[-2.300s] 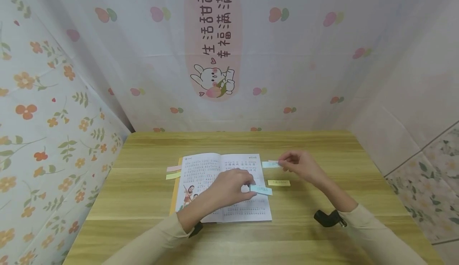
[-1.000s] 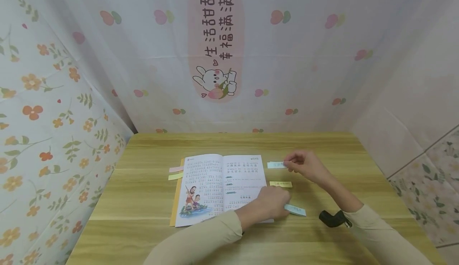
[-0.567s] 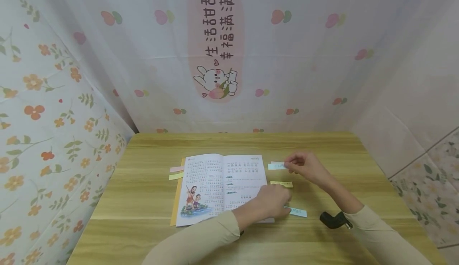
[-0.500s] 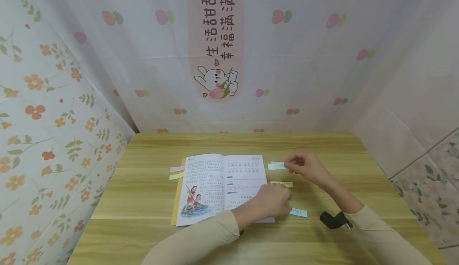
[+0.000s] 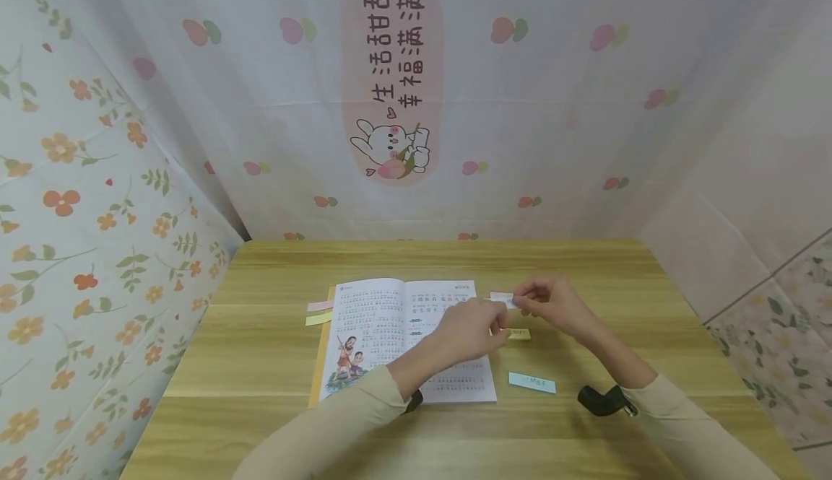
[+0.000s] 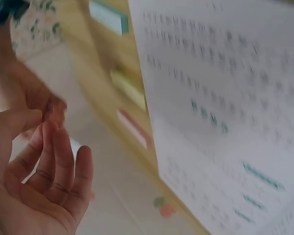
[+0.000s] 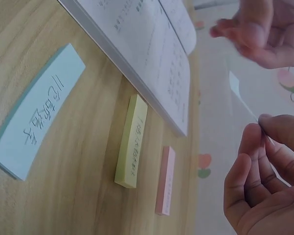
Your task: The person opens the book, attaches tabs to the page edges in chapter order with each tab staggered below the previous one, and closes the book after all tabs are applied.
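My right hand (image 5: 552,310) pinches a thin pale sticky note (image 7: 236,87) between thumb and forefinger, right of the open book (image 5: 367,307). My left hand (image 5: 464,332) hovers over the book's right page, fingers loosely bent and close to the note. In the right wrist view a gap shows between the left fingers and the note. On the table beside the book lie a blue sticky-note pad (image 5: 531,382) with handwriting, a yellow pad (image 7: 131,142) and a pink pad (image 7: 165,182). In the head view, the left fingers partly cover the yellow pad.
A pink tab (image 5: 318,306) and a yellow tab (image 5: 318,318) stick out from the book's left edge. Black wrist mounts sit on both wrists, the right mount (image 5: 601,400) close over the wooden table (image 5: 260,364). Patterned curtains (image 5: 286,105) stand behind and beside the table.
My left hand has set the blue pad down on the table, let go of it and moved up and left toward the note. My right hand has stayed nearly still, pinching the note.
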The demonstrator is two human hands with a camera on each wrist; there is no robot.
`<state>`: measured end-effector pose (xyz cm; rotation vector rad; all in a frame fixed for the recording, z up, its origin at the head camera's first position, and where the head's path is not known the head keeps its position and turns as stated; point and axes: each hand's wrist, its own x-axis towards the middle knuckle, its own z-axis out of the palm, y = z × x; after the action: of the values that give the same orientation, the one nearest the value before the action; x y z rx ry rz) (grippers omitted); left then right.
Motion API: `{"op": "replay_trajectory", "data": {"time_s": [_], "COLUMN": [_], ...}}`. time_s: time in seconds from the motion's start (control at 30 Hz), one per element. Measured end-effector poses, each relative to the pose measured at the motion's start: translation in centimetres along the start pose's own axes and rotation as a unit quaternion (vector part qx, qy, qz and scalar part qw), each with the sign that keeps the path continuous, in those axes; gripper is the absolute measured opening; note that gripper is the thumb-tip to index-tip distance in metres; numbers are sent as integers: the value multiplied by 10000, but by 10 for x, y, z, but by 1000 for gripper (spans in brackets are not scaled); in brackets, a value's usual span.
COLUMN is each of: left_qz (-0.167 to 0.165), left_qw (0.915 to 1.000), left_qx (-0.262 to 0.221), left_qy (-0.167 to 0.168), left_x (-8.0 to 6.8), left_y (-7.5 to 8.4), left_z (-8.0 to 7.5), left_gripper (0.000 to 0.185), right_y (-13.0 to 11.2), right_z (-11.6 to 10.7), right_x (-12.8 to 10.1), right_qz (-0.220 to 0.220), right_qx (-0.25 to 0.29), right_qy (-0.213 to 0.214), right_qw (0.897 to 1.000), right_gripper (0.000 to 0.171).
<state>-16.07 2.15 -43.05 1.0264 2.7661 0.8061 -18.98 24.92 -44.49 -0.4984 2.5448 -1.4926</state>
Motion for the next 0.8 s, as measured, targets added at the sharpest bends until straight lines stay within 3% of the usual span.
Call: {"op": "replay_trajectory", "data": {"time_s": [0.2,0.43,0.6,0.8], "left_qz": [-417,-832,-879,-693], "left_qw": [9974,9950,9943,9938], "left_qx": [-297,-257,-450,-816], "left_qy": [511,492,409,308], "left_x": [-3,-7,-7,-2], "left_y": [-24,-42,-50,-60], "left_z": [-22,-29,-27,-21], "left_gripper": [10,12,12,6], "right_y": [-6,-10,-12,-12], "right_z": [5,12,18,23], "right_x": [-2,-2,1,7], "right_qz": [26,19,-146,-311], "right_qx": [59,88,40,-35], "right_qy": [-71,-81,-115,-176], "right_qw": [10000,9999,9998,9994], "right_gripper": [13,13,14,12]}}
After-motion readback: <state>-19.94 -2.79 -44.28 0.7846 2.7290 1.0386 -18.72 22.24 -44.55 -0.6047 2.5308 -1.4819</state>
